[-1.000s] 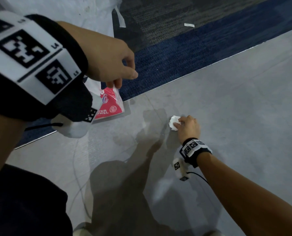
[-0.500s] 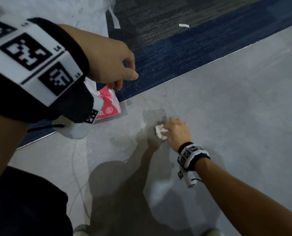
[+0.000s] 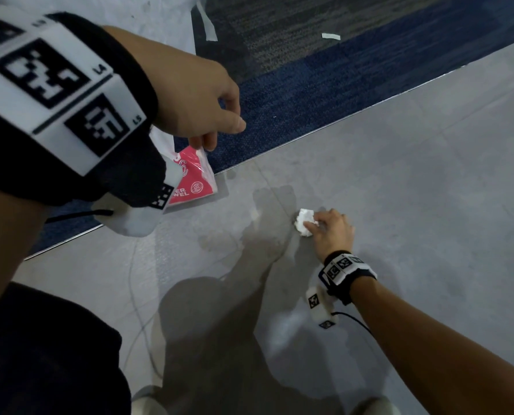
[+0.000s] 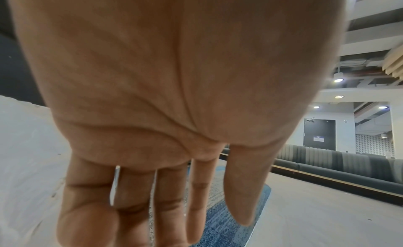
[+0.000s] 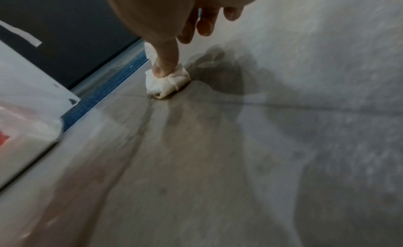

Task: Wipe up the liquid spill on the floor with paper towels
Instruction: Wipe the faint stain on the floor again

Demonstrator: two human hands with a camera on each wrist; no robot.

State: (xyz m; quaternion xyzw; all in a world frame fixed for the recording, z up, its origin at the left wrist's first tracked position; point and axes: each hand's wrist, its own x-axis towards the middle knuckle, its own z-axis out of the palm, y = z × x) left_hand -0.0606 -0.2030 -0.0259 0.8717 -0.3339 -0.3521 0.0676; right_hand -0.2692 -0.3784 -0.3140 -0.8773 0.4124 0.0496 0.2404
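Grey floor [image 3: 414, 181] fills most of the head view, with a blue carpet [image 3: 324, 85] along its upper edge. On the floor lies a thin wet spill [image 3: 267, 235], darker than the dry part. The right hand [image 3: 332, 232] reaches down with the arm stretched out and presses a crumpled paper towel [image 3: 304, 222] on the floor at the right edge of the spill; its fingers are curled over the wad. The left hand [image 3: 195, 97] hangs in the air, well above the floor, with loosely bent fingers and nothing in it. Below it, a pink pack of paper towels [image 3: 192, 181] lies at the border of the carpet. Compared with half a second ago, the right hand and the wad are now further to the right, away from the pack, while the left hand is almost in the same place.

From the left wrist view, the left hand [image 4: 174, 95] shows its palm, with the fingers [image 4: 87, 207] hanging straight and relaxed, close together, empty.

From the right wrist view, the thumb of the right hand [image 5: 165, 26] pushes on top of the paper towel [image 5: 167, 82], which touches the floor [image 5: 327, 78] at the border of the spill [image 5: 196, 130]. The other fingers are bent behind the wad. The pack of paper towels [image 5: 24, 123] is at the left, blurred.
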